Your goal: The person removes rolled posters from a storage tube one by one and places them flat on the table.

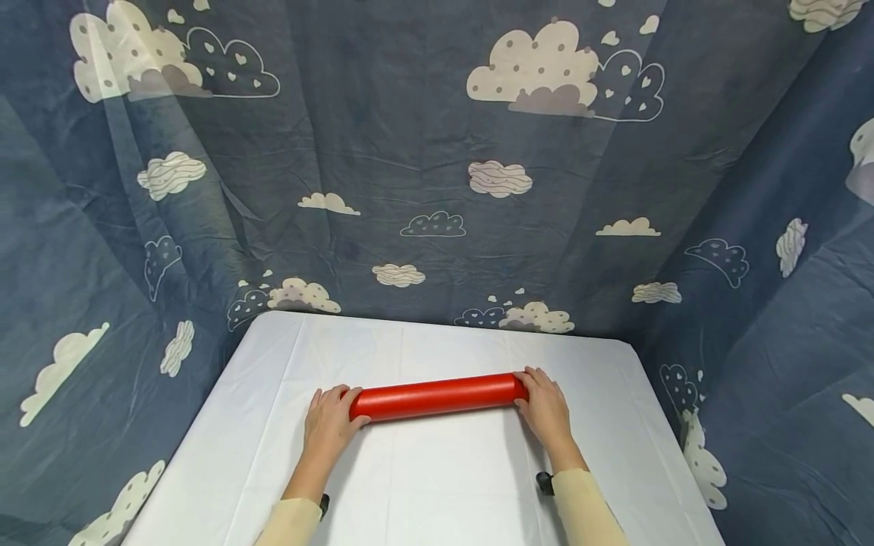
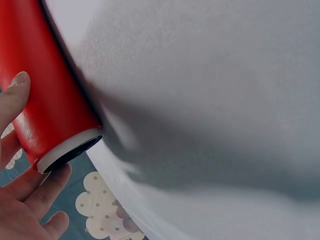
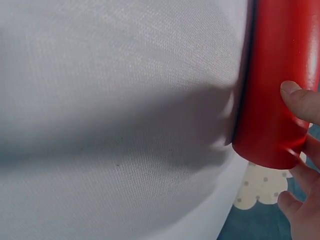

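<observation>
A long, smooth red roll (image 1: 437,397) lies crosswise on the white-covered table (image 1: 437,485), its right end slightly farther back. My left hand (image 1: 329,422) grips the left end, thumb (image 2: 14,100) on the near side and fingers around the far side and rim. That end shows a pale ring around a dark inside in the left wrist view. At the other end, my right hand (image 1: 545,406) holds the roll between thumb (image 3: 300,102) and fingers. The right wrist view shows the edge of that end, while its face is turned away.
Dark blue curtains (image 1: 410,152) with cloud prints hang behind the table and along both sides. The table's back edge runs beyond the roll, close to the back curtain. A small dark device (image 1: 545,484) sits at the right wrist, by a pale yellow sleeve (image 1: 583,504).
</observation>
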The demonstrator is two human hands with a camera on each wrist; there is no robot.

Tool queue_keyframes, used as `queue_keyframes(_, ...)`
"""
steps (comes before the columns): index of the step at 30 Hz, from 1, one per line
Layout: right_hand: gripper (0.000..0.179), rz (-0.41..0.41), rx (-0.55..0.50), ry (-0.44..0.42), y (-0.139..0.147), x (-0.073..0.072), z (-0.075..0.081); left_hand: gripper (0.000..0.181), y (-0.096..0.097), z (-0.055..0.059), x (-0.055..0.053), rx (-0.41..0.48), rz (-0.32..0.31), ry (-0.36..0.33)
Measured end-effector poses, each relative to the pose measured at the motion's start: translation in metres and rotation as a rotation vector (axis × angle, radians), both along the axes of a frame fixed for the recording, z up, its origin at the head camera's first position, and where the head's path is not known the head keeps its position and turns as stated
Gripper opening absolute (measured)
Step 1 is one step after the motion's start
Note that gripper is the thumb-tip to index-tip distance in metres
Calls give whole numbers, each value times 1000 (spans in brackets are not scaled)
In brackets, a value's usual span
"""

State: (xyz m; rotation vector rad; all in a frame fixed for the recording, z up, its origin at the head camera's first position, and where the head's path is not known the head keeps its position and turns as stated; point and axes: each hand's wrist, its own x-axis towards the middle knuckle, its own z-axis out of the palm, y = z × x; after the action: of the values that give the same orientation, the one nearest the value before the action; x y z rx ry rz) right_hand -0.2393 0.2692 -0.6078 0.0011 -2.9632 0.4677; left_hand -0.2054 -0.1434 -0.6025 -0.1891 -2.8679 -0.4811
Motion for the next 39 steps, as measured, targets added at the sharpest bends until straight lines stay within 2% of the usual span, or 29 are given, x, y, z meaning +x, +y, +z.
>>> queue_keyframes(9,62,-8,-11,-16,-3,-6,2,57,1,-2,5,-27,10,-14)
queue_keyframes(20,63,19,-19,-43,-1,-14,4,56,4,-4,10,-7,26,22)
queue_keyframes(26,63,30,-17,-57,1,-18,5,56,4,-5,12,-17,32,18)
queue_keyframes(33,63,48,-18,-43,3,-18,5,55,6,-6,17,34,40,42)
queue_keyframes(39,64,31,-26,-56,0,-19,5,55,6,-8,17,56,55,52)
